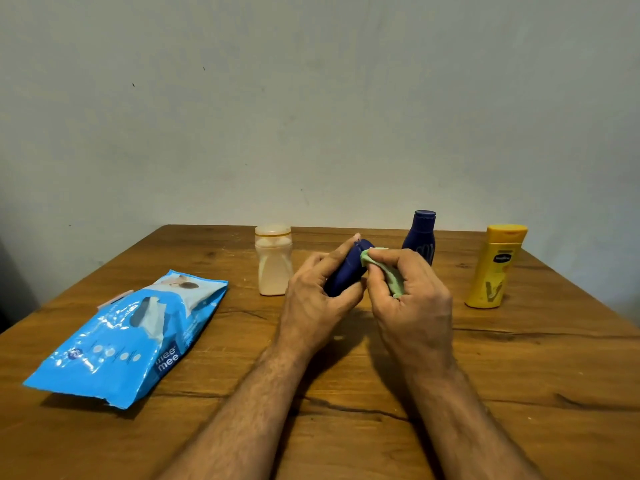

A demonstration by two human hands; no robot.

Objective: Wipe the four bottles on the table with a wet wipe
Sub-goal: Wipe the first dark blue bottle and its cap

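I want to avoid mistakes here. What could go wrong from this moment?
The left hand holds the dark blue bottle above the table while the right hand rubs it with the green wipe; a wet surface may slip from the grip. The upright blue bottle stands just behind the hands and could be knocked over.

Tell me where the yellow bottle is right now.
In the head view the yellow bottle stands upright at the far right of the table, right of the standing blue bottle and clear of both hands.
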